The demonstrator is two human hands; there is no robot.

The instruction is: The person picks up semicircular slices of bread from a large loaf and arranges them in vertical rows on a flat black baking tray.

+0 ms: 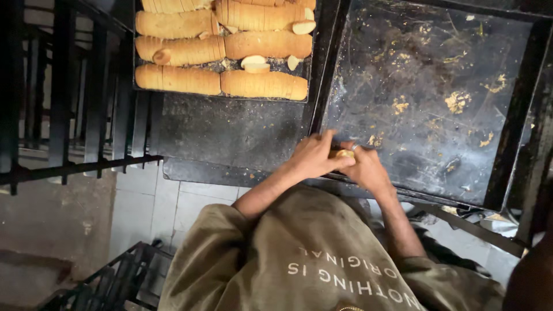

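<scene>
My left hand [313, 156] and my right hand [366, 169] meet at the near edge of a large black baking tray [426, 103]. Both pinch a small pale bread piece [344, 154] between their fingertips. A ring shows on a finger of my right hand. The tray's dark surface carries only scattered yellow crumbs. My fingers hide most of the bread piece.
A second black tray [230, 132] at the upper left holds several sliced bread loaves [224, 49] in rows, with its near half bare. Dark metal rack bars [63, 86] stand at the left. Tiled floor [150, 201] lies below, and a black wire crate [109, 282] sits at the bottom left.
</scene>
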